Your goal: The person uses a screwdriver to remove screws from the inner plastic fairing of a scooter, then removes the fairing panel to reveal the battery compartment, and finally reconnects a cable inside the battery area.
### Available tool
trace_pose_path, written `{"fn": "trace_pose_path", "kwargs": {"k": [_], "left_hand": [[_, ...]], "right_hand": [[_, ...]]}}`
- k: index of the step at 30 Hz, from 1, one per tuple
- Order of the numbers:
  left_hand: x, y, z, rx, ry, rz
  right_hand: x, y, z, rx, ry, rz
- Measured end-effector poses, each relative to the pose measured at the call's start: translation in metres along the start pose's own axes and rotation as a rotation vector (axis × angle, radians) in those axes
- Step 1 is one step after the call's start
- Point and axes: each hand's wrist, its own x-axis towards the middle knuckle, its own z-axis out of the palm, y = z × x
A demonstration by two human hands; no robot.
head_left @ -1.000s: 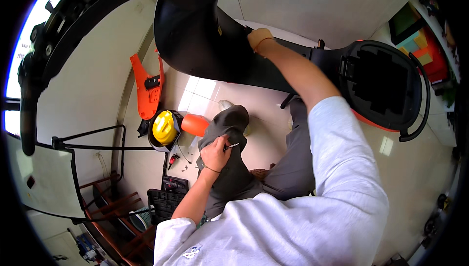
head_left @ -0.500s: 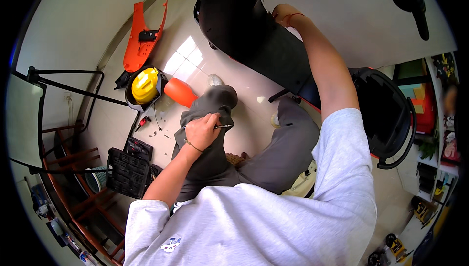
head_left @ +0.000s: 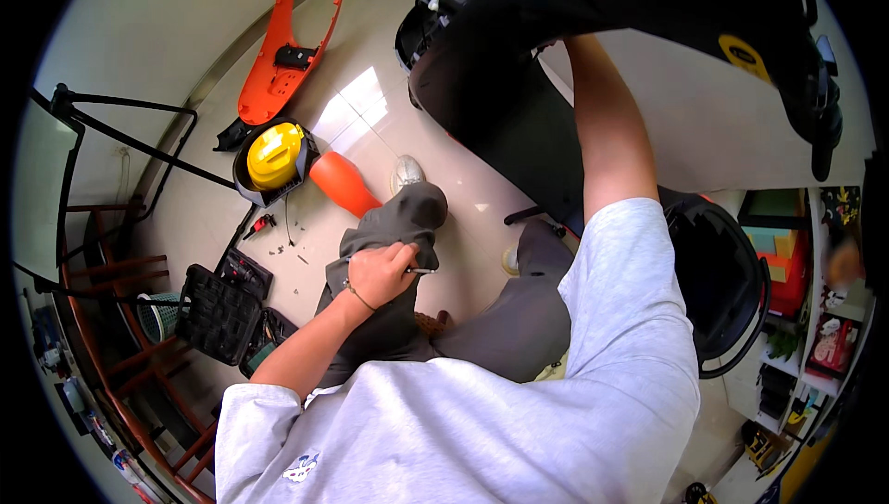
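Oval yellow sticker [head_left: 742, 55] on black scooter body [head_left: 519, 87]

One yellow helmet [head_left: 274, 154], far left. Two orange body panels: one long [head_left: 278, 60], far left; one short [head_left: 344, 184], beside the helmet. One open black tool case [head_left: 220, 313], near left. One green basket [head_left: 159, 315]. One black scooter body [head_left: 519, 87], far right.

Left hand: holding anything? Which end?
Left hand grips a thin metal tool by one end; its tip pokes out. Right hand is hidden behind the black scooter body.
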Motion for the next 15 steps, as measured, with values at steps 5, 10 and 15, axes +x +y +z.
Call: {"fn": "trace_pose_path", "kwargs": {"k": [5, 10, 15], "left_hand": [[0.0, -0.007, -0.006, 0.011, -0.036, -0.019], [0.004, -0.005, -0.006, 0.01, -0.068, -0.022], [0.002, 0.001, -0.01, 0.055, -0.093, -0.059]], "right_hand": [[0.035, -0.011, -0.008, -0.018, -0.03, -0.016], [0.069, -0.009, 0.004, -0.047, -0.096, -0.012], [0.071, 0.0, 0.02, -0.077, -0.195, -0.018]]}}
